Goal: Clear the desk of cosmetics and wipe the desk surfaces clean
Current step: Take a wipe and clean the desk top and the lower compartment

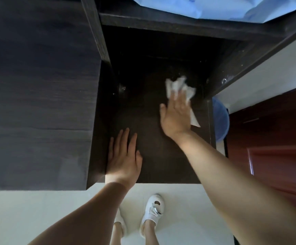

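The person stood at a dark counter and looked straight down at it. The left hand lay flat on the counter near its front edge, with the fingers straight and close together, and it held nothing. The right hand was farther back and to the right, pressing a crumpled white wipe onto the counter. Its fingers looked mostly straight on top of the wipe, but that part was blurry, so it was hard to tell how they held it. One corner of the wipe stuck out from under the hand on the right side. A big dark panel stood on the left and hid whatever was beyond it. A dark shelf board ran across the back, and something light blue lay above it, cut off by the top edge. To the right of the counter sat a round blue thing, partly hidden by the counter's side, next to a reddish-brown door. Small pale specks showed on the dark wood near the back, too small to make out. Below the counter were a pale floor and two white shoes, the left one partly hidden by the left arm.
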The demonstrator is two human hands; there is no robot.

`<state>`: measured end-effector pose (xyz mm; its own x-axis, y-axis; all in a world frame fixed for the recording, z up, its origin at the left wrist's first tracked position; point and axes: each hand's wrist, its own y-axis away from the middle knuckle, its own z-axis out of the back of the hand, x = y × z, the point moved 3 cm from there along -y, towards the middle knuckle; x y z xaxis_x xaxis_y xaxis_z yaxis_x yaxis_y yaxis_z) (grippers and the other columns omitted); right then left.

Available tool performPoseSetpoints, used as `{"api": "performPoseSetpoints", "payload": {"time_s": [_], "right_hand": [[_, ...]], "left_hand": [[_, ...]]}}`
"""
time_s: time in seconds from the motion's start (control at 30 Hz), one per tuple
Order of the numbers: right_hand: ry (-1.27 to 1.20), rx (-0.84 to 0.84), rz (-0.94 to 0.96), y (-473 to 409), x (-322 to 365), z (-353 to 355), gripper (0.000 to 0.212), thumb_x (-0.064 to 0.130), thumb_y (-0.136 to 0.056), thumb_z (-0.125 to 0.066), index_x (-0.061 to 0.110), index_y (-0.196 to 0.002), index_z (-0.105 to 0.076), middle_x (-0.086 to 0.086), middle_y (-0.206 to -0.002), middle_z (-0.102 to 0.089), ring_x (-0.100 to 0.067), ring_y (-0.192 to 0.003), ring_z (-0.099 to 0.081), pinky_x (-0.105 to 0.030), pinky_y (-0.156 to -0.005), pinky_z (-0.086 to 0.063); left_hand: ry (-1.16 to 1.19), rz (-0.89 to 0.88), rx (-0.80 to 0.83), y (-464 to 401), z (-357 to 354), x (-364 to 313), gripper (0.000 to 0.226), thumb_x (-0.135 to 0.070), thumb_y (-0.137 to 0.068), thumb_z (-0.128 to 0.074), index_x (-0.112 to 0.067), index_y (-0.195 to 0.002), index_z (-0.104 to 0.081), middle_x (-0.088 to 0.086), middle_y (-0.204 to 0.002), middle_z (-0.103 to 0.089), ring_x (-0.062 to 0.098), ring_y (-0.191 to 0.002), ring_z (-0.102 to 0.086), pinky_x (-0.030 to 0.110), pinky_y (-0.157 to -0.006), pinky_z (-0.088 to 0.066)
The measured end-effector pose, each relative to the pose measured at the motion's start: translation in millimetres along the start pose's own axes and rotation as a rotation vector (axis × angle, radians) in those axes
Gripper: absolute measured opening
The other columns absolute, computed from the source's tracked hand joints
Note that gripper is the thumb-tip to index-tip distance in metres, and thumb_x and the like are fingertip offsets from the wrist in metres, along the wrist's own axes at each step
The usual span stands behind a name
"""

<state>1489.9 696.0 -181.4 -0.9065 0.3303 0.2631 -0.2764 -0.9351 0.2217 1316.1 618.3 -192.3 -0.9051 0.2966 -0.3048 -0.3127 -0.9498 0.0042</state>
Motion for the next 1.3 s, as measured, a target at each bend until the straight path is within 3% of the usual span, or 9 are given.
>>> {"api": "performPoseSetpoints", "payload": {"time_s": [0.17,0.33,0.5,0.73,0.83,0.9,0.97,1.13,1.3], "right_hand": [[0.069,0.199,0.465,-16.6,18.7,0.4,0.059,0.036,-0.099,-0.028,0.018,-0.148,0.000,-0.006,-0.158,0.010,-0.021,-0.144,0.012,-0.039,-0.119,-0.002],[-0.011,0.041,-0.141,-66.5,-37.2,27.1,0.062,0.040,-0.099,-0.020,0.009,-0.147,0.005,-0.016,-0.156,0.012,-0.026,-0.144,0.013,-0.039,-0.119,0.000],[-0.054,-0.026,-0.274,-105.6,-15.8,29.5,0.064,0.043,-0.098,-0.018,0.007,-0.146,0.005,-0.016,-0.156,0.013,-0.025,-0.144,0.014,-0.040,-0.118,0.003],[0.065,0.176,0.654,-21.7,18.5,0.6,0.059,0.037,-0.099,-0.031,0.015,-0.148,-0.007,-0.007,-0.158,0.002,-0.018,-0.145,0.006,-0.033,-0.118,0.002],[0.033,-0.006,0.306,-60.9,-24.5,17.8,0.057,0.037,-0.097,-0.032,0.017,-0.148,-0.013,-0.010,-0.158,-0.004,-0.026,-0.145,-0.006,-0.043,-0.115,-0.020],[-0.023,-0.099,-0.072,-79.3,-37.3,26.2,0.057,0.036,-0.098,-0.027,0.011,-0.147,-0.012,-0.015,-0.157,-0.002,-0.029,-0.145,-0.002,-0.044,-0.117,-0.015],[-0.009,-0.118,-0.164,-79.1,-10.3,17.8,0.057,0.033,-0.099,-0.024,0.007,-0.147,-0.008,-0.018,-0.156,0.001,-0.027,-0.145,0.003,-0.041,-0.118,-0.005],[0.031,-0.008,0.456,-94.0,93.0,-12.6,0.053,0.023,-0.099,-0.028,0.005,-0.146,-0.011,-0.019,-0.156,-0.005,-0.032,-0.145,0.000,-0.040,-0.118,-0.006],[0.192,-0.062,0.459,-112.9,110.7,-20.2,0.054,0.007,-0.091,-0.004,-0.006,-0.142,-0.013,-0.029,-0.151,-0.017,-0.042,-0.141,-0.013,-0.047,-0.117,-0.013]], "left_hand": [[0.020,0.000,0.006,0.2,0.6,0.2,0.047,-0.024,-0.084,-0.034,-0.006,-0.127,-0.043,0.020,-0.136,-0.046,0.028,-0.129,-0.028,0.043,-0.110,-0.013],[0.023,0.010,0.028,0.0,0.8,1.3,0.047,-0.025,-0.085,-0.032,-0.008,-0.129,-0.038,0.019,-0.137,-0.046,0.027,-0.130,-0.027,0.039,-0.112,-0.007],[0.037,0.003,0.002,-0.9,-1.4,2.5,0.047,-0.026,-0.085,-0.033,-0.009,-0.128,-0.038,0.019,-0.135,-0.048,0.027,-0.130,-0.028,0.038,-0.111,-0.007],[0.054,0.005,0.013,0.3,0.9,1.1,0.047,-0.024,-0.084,-0.033,-0.007,-0.127,-0.039,0.021,-0.134,-0.048,0.028,-0.129,-0.029,0.039,-0.111,-0.008],[0.056,0.011,0.018,0.1,0.3,1.2,0.047,-0.025,-0.083,-0.033,-0.008,-0.127,-0.039,0.020,-0.134,-0.049,0.028,-0.128,-0.030,0.039,-0.111,-0.008],[0.050,0.012,0.025,-0.4,0.0,1.2,0.047,-0.025,-0.084,-0.033,-0.008,-0.127,-0.038,0.020,-0.134,-0.048,0.027,-0.129,-0.029,0.039,-0.111,-0.008],[0.047,0.012,0.029,0.2,0.0,1.3,0.047,-0.025,-0.084,-0.033,-0.009,-0.128,-0.037,0.019,-0.135,-0.048,0.027,-0.130,-0.029,0.039,-0.112,-0.008],[0.053,0.020,0.027,1.0,0.9,0.7,0.047,-0.025,-0.084,-0.034,-0.010,-0.128,-0.039,0.017,-0.135,-0.049,0.025,-0.130,-0.030,0.039,-0.112,-0.009],[0.046,0.015,0.007,0.4,-1.0,2.2,0.047,-0.025,-0.084,-0.034,-0.011,-0.128,-0.039,0.015,-0.135,-0.049,0.024,-0.130,-0.030,0.039,-0.112,-0.010]]}}
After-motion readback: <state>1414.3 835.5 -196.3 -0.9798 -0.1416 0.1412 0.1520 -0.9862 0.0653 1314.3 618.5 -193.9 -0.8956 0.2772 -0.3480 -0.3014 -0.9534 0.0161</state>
